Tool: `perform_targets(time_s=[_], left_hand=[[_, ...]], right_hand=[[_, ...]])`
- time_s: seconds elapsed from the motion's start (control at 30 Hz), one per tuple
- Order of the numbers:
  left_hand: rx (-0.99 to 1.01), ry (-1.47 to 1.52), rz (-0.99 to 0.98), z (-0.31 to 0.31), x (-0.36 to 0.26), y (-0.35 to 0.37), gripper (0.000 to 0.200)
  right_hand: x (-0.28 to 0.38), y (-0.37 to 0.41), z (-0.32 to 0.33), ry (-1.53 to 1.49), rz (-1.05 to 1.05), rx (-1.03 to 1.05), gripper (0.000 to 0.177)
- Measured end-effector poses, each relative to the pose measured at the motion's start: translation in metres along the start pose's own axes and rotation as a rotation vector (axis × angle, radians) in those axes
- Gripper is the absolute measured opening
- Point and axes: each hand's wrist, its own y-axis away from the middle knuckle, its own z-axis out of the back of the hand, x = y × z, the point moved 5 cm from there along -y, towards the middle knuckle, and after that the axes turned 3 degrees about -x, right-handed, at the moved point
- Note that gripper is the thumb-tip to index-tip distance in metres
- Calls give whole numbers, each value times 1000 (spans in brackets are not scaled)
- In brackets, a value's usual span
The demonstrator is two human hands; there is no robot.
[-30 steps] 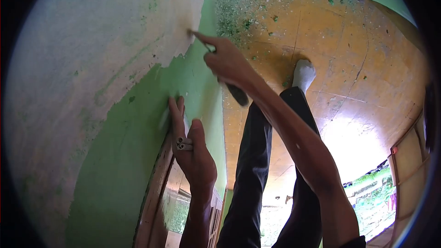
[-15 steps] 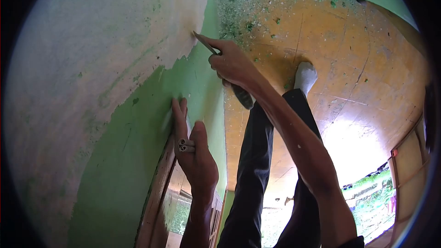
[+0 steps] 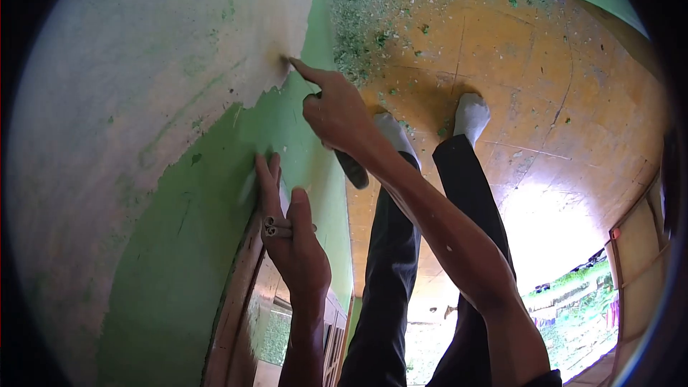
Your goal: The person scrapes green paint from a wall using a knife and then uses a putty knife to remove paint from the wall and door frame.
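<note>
At the ragged edge where green paint [image 3: 215,201] meets bare plaster [image 3: 143,64], the right hand [image 3: 337,111] grips a scraper [image 3: 352,170], with the forefinger along the blade and the tip at that edge. The left hand [image 3: 290,244] lies open and flat on the paint below, with small rolled tubes [image 3: 276,226] between its fingers. This looks like mid-scrape. The next move calls for the blade to go under the paint's lip.

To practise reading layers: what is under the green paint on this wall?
Beside the scraper in the right hand, a pale whitish surface shows. Under the remaining green paint, by the left hand, it is covered.
</note>
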Motion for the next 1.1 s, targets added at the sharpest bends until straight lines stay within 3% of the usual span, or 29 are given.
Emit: perform_targets(time_s=[0.1,0.23,0.33,0.47,0.53,0.6,0.67,0.7,0.77,0.8,0.87,1.0,1.1], left_hand=[[26,-4,32,-1,1,6,59],[61,49,46,-3,-1,3,59],[67,73,50,-2,2,3,59],[57,94,51,1,0,2,59],[71,84,52,1,3,0,59],[67,104,58,1,-1,0,58],[62,116,65,1,-1,0,58],[65,114,59,1,-1,0,58],[70,104,57,1,1,0,58],[66,109,56,0,1,1,58],[63,110,58,0,1,1,58],[69,106,54,1,-1,1,58],[73,101,65,1,1,0,58]], right_hand=[[-18,-28,8,-151,-221,14,63],[-11,7,1,-137,-170,46,62],[-19,-13,1,-108,-141,29,63],[-43,-41,3,-54,-193,-14,60],[-66,-36,-6,-70,-284,80,59],[-82,-4,-14,-443,-387,103,54],[-91,25,-16,-684,-594,157,57],[-88,35,-12,-681,-594,160,57],[-45,52,8,-925,-622,10,58],[-33,52,15,-927,-628,8,58],[-5,46,20,-793,-419,247,62],[11,45,9,-491,-393,259,66],[6,30,8,-275,-262,203,69]])
